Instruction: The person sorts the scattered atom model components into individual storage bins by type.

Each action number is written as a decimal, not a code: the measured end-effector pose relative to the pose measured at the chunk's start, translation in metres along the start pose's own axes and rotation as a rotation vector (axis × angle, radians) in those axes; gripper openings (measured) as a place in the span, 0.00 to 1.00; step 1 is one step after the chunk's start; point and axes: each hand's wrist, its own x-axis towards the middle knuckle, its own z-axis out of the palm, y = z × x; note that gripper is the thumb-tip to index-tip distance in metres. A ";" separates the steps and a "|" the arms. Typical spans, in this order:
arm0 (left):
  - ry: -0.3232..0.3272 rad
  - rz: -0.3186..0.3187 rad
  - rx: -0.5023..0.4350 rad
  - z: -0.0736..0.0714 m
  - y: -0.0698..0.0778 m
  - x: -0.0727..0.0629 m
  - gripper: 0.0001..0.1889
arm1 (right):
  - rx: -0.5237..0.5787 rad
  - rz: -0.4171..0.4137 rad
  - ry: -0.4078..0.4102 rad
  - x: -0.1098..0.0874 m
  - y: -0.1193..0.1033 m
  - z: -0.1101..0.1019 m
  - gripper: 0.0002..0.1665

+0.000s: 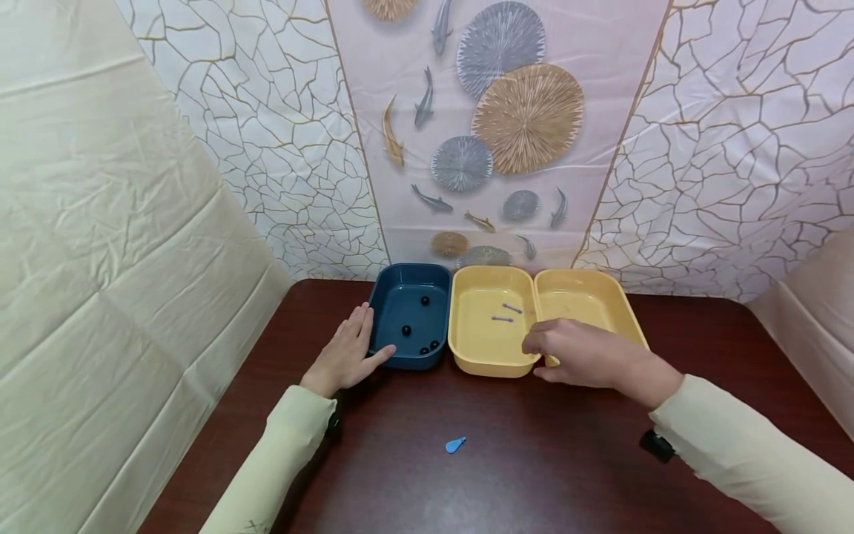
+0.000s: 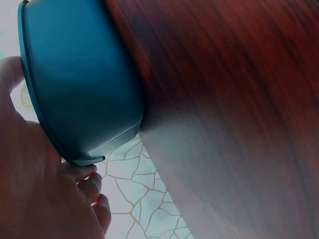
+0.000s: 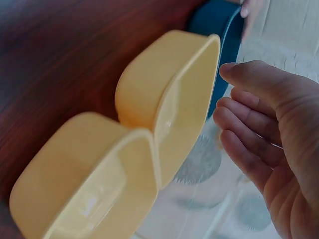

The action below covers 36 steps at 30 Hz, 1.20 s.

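My left hand [image 1: 345, 351] rests against the left side of a dark blue tray [image 1: 380, 297], thumb over its front edge and fingers along the side rim. Several small black balls [image 1: 406, 331] lie inside that tray. Over the wall between two yellow trays hovers my right hand [image 1: 579, 354], fingers loosely bent. The right wrist view shows nothing between its thumb and fingers. Two small purple dumbbell-shaped pieces [image 1: 502, 320] lie in the middle yellow tray [image 1: 494, 369]. My right hand and forearm partly hide the right yellow tray [image 1: 623, 308].
A small light blue teardrop-shaped piece [image 1: 455, 445] lies on the dark wood table [image 1: 400, 482], in front of the trays. Behind them hangs a patterned cloth [image 1: 467, 222], close to the table's back edge. A plain cream cloth [image 1: 133, 297] drapes along the left side.
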 end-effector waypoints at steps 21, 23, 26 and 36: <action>-0.001 -0.002 -0.003 -0.001 0.001 0.000 0.52 | 0.039 -0.056 -0.252 0.039 -0.051 0.042 0.17; -0.004 -0.004 -0.004 -0.001 0.001 0.000 0.52 | 0.024 -0.083 -0.247 0.041 -0.053 0.048 0.16; -0.009 -0.006 -0.002 -0.001 0.001 0.000 0.52 | 0.015 -0.114 -0.251 0.045 -0.056 0.056 0.14; -0.012 -0.007 0.009 -0.002 0.000 0.000 0.52 | 0.072 -0.127 -0.301 0.054 -0.066 0.082 0.07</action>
